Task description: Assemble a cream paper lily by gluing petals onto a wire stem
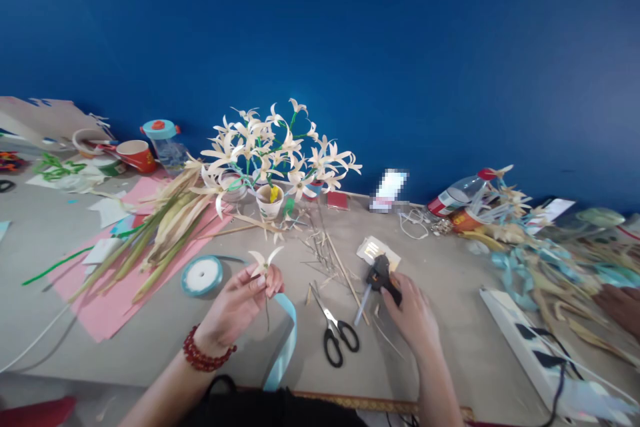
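My left hand [250,293] is closed, pinching a small cream flower [264,264] that looks made of dried husk. Its thin stem points down below my fingers. A light blue ribbon [285,340] hangs from beside that hand toward my lap. My right hand [413,310] is wrapped round the handle of a black glue gun [381,273], which has a pale glue stick poking out of its back. The gun's front end is over a small whitish card [373,248] on the table. Between my hands lie black-handled scissors [336,333], blades spread a little.
A ribbon spool [201,275] lies left of my left hand. Behind it, husks [175,227] rest on pink paper [95,313]. Flowers stand in a paper cup [270,203]. At right are a power strip [525,353], a bottle [453,197] and another person's hand [620,307].
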The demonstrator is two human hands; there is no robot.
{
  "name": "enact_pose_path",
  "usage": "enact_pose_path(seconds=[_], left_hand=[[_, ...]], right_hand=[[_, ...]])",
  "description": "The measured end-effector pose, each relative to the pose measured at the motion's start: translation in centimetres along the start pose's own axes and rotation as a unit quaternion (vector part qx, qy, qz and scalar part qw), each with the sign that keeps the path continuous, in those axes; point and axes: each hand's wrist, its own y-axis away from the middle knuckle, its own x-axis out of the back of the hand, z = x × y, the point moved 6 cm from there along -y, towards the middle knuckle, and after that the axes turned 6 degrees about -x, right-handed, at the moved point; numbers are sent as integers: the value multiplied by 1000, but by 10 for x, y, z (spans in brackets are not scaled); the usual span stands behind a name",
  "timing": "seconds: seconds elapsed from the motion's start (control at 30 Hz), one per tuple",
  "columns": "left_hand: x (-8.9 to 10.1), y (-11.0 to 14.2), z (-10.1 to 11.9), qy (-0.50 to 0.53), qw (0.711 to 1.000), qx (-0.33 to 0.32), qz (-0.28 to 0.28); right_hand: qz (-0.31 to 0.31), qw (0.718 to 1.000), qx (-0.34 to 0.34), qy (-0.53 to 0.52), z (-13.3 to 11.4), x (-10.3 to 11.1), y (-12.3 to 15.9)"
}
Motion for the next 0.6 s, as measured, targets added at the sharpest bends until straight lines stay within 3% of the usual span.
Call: enact_pose_path(seconds=[0.1, 0.27, 0.4, 0.53, 0.6], left_hand=[[0, 0, -1, 0, 1000, 3, 1], [0, 0, -4, 2, 1000, 6, -2], [0, 0, -5, 1, 1000, 6, -4], [-3, 0, -5, -6, 1000, 8, -6], [-4, 0, -6, -9, 1000, 9, -6]], right_hand=[[-37, 997, 26, 56, 8, -10, 2], [-35, 993, 82, 82, 14, -8, -5], [-83, 992, 91, -35, 20, -6, -15], [-109, 983, 20, -144, 35, -2, -28], [-115, 964, -26, -236, 41, -1, -33]])
